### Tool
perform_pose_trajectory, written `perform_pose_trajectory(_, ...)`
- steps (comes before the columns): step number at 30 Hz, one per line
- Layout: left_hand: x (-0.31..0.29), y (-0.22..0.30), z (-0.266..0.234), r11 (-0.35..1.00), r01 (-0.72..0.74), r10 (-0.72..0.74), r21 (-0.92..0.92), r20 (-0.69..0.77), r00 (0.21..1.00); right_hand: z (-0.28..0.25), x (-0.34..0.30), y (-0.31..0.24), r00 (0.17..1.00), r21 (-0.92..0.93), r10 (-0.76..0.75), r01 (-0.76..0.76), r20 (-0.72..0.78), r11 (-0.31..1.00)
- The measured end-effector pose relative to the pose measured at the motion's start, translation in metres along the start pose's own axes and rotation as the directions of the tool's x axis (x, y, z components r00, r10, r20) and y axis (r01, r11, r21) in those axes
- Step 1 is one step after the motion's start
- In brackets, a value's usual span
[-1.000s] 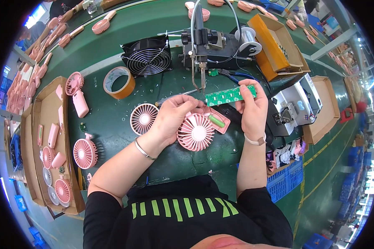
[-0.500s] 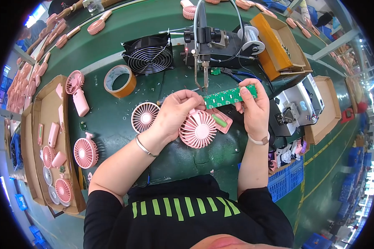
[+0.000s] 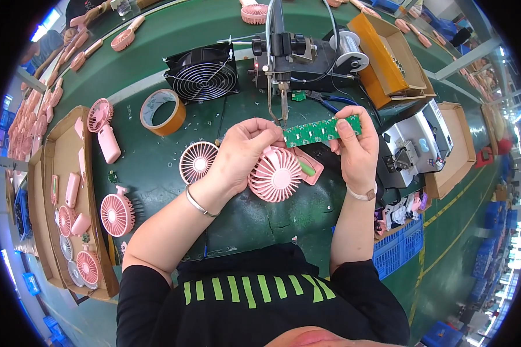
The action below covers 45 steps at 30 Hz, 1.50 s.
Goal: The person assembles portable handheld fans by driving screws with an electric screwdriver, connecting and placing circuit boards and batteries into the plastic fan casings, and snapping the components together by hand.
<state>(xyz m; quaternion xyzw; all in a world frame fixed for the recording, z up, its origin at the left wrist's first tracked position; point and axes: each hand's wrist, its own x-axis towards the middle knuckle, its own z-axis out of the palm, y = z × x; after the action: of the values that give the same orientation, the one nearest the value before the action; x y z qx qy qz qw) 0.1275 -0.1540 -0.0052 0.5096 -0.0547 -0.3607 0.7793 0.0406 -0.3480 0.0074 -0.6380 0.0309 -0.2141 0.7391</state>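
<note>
A green strip of small circuit boards (image 3: 314, 133) is pinched at its right end between the thumb and fingers of my right hand (image 3: 356, 146). My left hand (image 3: 243, 149) is closed in a pinch at the strip's left end; what its fingertips hold is hidden. Just above those fingertips hangs the thin metal tip of a soldering machine (image 3: 284, 101). Below the strip lies a pink handheld fan (image 3: 276, 176), and beside it an opened pink handle shell (image 3: 311, 180) with a green cylindrical battery (image 3: 307, 168). Another pink fan head (image 3: 198, 164) rests partly behind my left wrist.
A roll of brown tape (image 3: 176, 120) and a black cooling fan (image 3: 205, 78) stand at the back left. Blue-handled pliers (image 3: 329, 103) lie near the solder wire spool (image 3: 349, 51). A cardboard tray (image 3: 103, 254) of pink fan parts is on the left; a yellow-brown box (image 3: 377, 72) stands back right.
The strip and my right hand have moved slightly right, and the strip lies a little flatter. My left hand keeps its pinch. The whole view has shifted slightly.
</note>
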Motion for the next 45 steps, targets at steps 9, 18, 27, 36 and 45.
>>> perform_pose_trajectory(9,-0.0021,0.0048,0.0005,0.997,-0.061,0.061,0.042,0.003,0.998,0.0008,0.0009,0.0003,1.000,0.010,-0.029,0.029,-0.002,1.000)
perform_pose_trajectory(18,-0.0063,0.0075,0.0028,0.996,-0.090,0.090,0.027,-0.006,0.996,0.0019,0.0006,0.0012,0.999,0.022,-0.053,0.053,0.007,0.998)
perform_pose_trajectory(27,-0.0057,0.0073,0.0021,0.996,-0.073,0.074,0.054,-0.013,0.997,0.0039,-0.0005,-0.0001,0.997,0.029,-0.077,0.077,0.001,0.997)
perform_pose_trajectory(36,-0.0058,0.0059,0.0014,0.997,-0.058,0.059,0.049,-0.017,0.998,0.0037,0.0003,0.0014,0.998,0.011,-0.063,0.063,-0.002,0.998)
perform_pose_trajectory(45,-0.0052,0.0004,0.0030,1.000,-0.014,0.014,0.000,-0.015,1.000,0.0076,0.0019,0.0007,0.997,0.069,-0.006,0.011,-0.073,0.998)
